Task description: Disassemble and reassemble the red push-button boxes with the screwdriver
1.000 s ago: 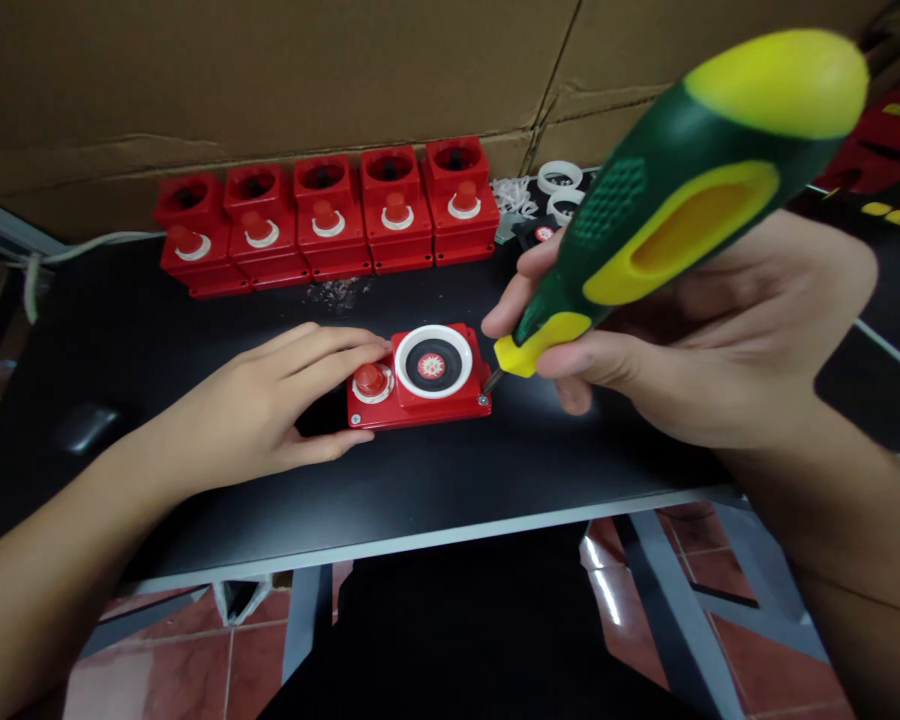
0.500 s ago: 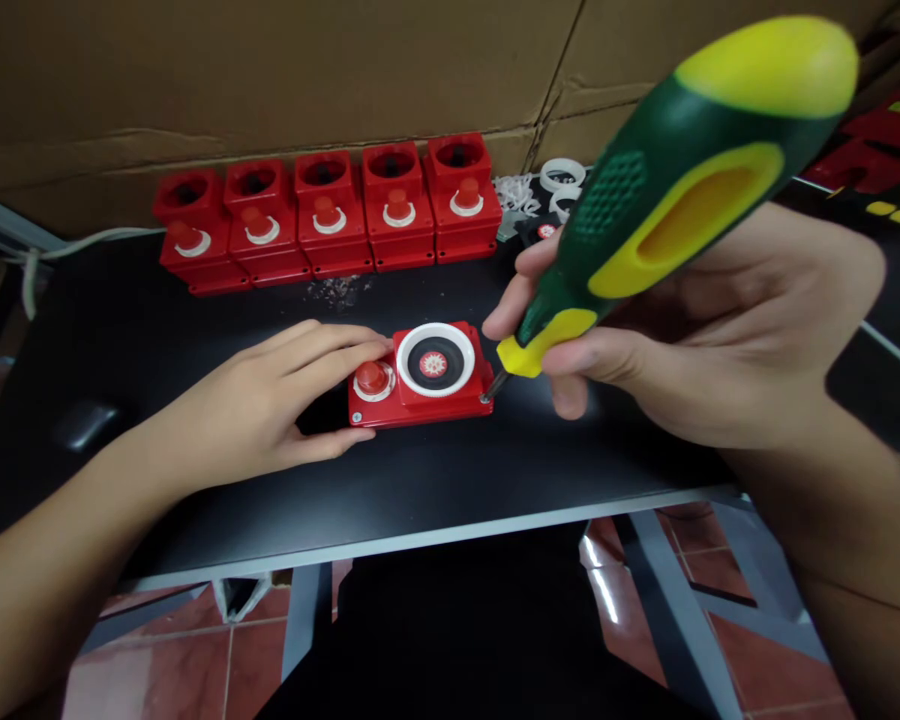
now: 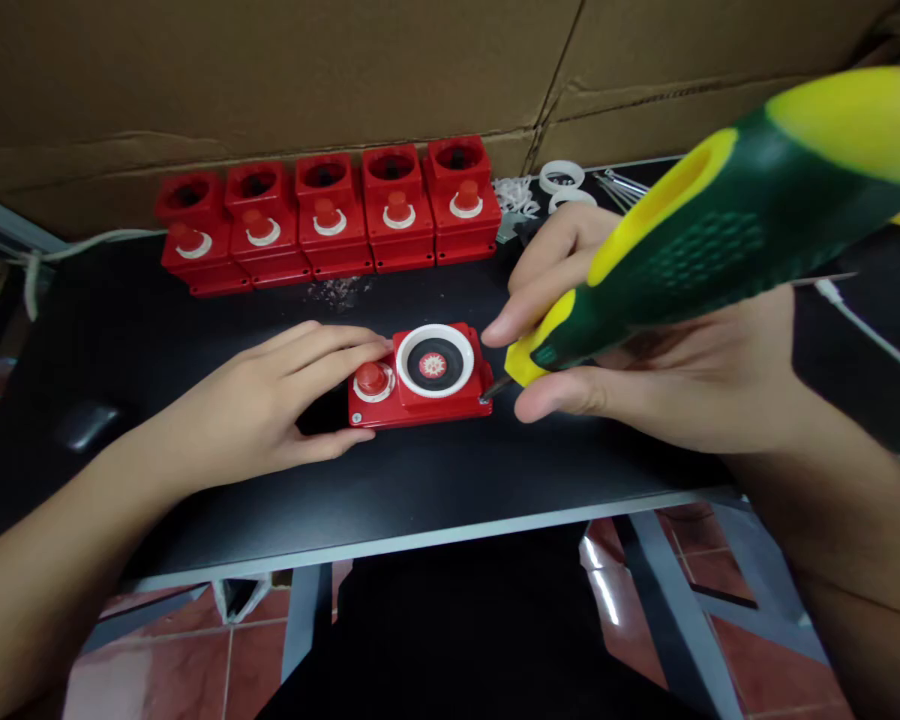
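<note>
A red alarm-like box lies on the black table, with a white ring around a black disc and a round red knob beside it. My left hand grips the box's left end between thumb and fingers. In my right hand is a green and yellow screwdriver, tilted with its handle toward the upper right. Its tip meets the screw at the box's near right corner. A second screw shows at the near left corner.
Behind stand several similar red housings in a row against cardboard. Loose white rings and small white parts lie to their right. Debris is scattered before the row. A white cable runs at the right.
The screwdriver's handle has swung down and to the right, and my right hand's fingers have shifted around it. The tip stays at the same corner; my left hand and the box hold still.
</note>
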`<state>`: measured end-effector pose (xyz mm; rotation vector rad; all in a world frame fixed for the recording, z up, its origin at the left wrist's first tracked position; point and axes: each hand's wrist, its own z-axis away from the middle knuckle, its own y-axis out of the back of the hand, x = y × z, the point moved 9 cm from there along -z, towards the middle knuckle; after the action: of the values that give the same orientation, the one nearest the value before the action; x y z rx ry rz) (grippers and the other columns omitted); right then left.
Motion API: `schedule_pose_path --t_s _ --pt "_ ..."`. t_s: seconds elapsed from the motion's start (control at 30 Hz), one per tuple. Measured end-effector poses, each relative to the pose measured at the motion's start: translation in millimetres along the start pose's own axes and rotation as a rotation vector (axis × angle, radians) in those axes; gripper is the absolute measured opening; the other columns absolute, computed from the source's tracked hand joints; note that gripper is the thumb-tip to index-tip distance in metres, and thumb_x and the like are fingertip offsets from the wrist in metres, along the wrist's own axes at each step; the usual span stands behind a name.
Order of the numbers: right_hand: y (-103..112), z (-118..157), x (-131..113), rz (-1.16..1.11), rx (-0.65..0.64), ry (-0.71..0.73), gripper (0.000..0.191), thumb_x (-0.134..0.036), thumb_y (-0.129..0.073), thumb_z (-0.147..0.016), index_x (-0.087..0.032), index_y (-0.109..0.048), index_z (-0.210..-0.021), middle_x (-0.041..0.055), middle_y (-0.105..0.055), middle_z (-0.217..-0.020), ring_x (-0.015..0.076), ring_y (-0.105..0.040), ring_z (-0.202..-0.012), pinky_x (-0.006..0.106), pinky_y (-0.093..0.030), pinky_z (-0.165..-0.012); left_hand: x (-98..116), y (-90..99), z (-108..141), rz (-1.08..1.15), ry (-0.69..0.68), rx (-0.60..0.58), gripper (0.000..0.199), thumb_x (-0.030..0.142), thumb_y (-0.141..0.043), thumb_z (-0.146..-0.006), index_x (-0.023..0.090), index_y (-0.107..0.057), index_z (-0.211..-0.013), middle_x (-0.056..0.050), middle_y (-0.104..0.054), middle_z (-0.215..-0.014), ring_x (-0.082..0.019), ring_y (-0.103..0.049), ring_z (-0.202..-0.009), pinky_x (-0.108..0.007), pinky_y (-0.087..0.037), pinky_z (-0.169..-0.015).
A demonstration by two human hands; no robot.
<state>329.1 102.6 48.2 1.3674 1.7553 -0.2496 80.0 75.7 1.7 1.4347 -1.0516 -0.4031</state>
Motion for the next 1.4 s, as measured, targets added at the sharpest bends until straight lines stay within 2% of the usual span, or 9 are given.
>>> schedule_pose_path --t_s 0.13,0.3,0.5,0.6,0.83,1.0,1.1,1.3,1.4 --pt "4.7 -2.7 -7.0 -0.090 0.075 0.094 0.041 -0.029 -0.119 -0.082 -0.029 -0.095 -0.115 0.0015 -0.089 -0.104 0.0233 -0.082 -0.080 0.039 -0.074 -0.067 -0.6 -0.5 0.0 -0.002 0.001 -0.006 0.057 0.055 -0.073 -0.126 0.026 -0.069 -0.175 -0.017 -0.079 -0.173 -0.038 -0.084 -0.146 -0.051 -0.070 -0.129" --pt "10.6 -3.0 -12.6 0.047 0.098 0.034 0.029 -0.026 -0.115 -0.084 -0.033 -0.087 -0.089 0.0014 -0.081 -0.088 0.0277 -0.077 -0.076 0.044 -0.065 -0.058 1.0 0.0 -1.6 -0.013 -0.020 -0.006 0.057 0.055 -0.071 -0.127 0.026 -0.067 -0.176 -0.017 -0.079 -0.172 -0.038 -0.085 -0.145 -0.052 -0.071 -0.128" --pt "9.5 -1.6 -23.6 0.216 0.077 0.094 0.029 -0.029 -0.107 -0.093 -0.034 -0.083 -0.079 0.0018 -0.087 -0.090 0.0331 -0.082 -0.088 0.055 -0.072 -0.082 0.8 -1.1 -0.8 -0.021 -0.015 -0.001 0.058 0.054 -0.072 -0.127 0.026 -0.066 -0.177 -0.018 -0.080 -0.171 -0.039 -0.085 -0.144 -0.052 -0.071 -0.127" --pt "9.3 -1.1 -25.4 0.236 0.077 0.080 0.025 -0.025 -0.103 -0.095 -0.033 -0.083 -0.082 0.0021 -0.087 -0.092 0.0334 -0.083 -0.091 0.055 -0.072 -0.084 1.3 -0.4 -0.7 -0.014 -0.015 0.007 0.057 0.053 -0.074 -0.126 0.028 -0.067 -0.177 -0.016 -0.080 -0.170 -0.038 -0.086 -0.143 -0.052 -0.071 -0.127" --pt "12.4 4.7 -22.2 0.202 0.104 -0.003 0.028 -0.021 -0.108 -0.089 -0.034 -0.084 -0.085 0.0021 -0.085 -0.091 0.0347 -0.085 -0.093 0.053 -0.073 -0.079 3.5 0.8 -0.1 -0.036 -0.043 0.003 0.057 0.054 -0.069 -0.128 0.024 -0.064 -0.177 -0.020 -0.080 -0.170 -0.040 -0.085 -0.143 -0.054 -0.071 -0.126" --pt "5.0 0.6 -13.5 -0.106 0.072 -0.139 0.033 -0.015 -0.107 -0.091 -0.031 -0.093 -0.117 0.0018 -0.092 -0.110 0.0219 -0.083 -0.077 0.038 -0.071 -0.061 1.4 -0.6 -0.5 -0.006 -0.029 0.012 0.059 0.054 -0.073 -0.126 0.028 -0.065 -0.178 -0.017 -0.080 -0.171 -0.039 -0.085 -0.145 -0.054 -0.071 -0.128" --pt "-2.2 -0.1 -10.6 -0.166 0.003 -0.212 0.035 -0.011 -0.098 -0.098 -0.031 -0.092 -0.126 0.0011 -0.094 -0.120 0.0186 -0.082 -0.077 0.034 -0.071 -0.062 1.0 -0.1 -0.2 0.004 -0.018 0.022 0.058 0.054 -0.073 -0.126 0.029 -0.066 -0.178 -0.016 -0.080 -0.170 -0.039 -0.085 -0.144 -0.053 -0.070 -0.129" --pt "2.3 -2.2 0.3 0.035 -0.021 -0.187 0.019 -0.036 -0.106 -0.093 -0.034 -0.089 -0.099 0.0025 -0.088 -0.099 0.0302 -0.082 -0.094 0.046 -0.069 -0.077 2.7 0.4 0.3 -0.009 -0.019 0.012 0.058 0.056 -0.073 -0.127 0.027 -0.067 -0.176 -0.016 -0.080 -0.170 -0.038 -0.085 -0.144 -0.051 -0.070 -0.128" --pt "5.0 -4.4 0.3 0.077 -0.008 -0.133 0.019 -0.042 -0.107 -0.094 -0.036 -0.089 -0.099 0.0037 -0.087 -0.099 0.0314 -0.081 -0.094 0.048 -0.067 -0.077 2.9 0.5 -0.5 -0.016 -0.016 0.009 0.057 0.057 -0.070 -0.128 0.025 -0.067 -0.175 -0.017 -0.080 -0.170 -0.038 -0.084 -0.145 -0.051 -0.069 -0.129"
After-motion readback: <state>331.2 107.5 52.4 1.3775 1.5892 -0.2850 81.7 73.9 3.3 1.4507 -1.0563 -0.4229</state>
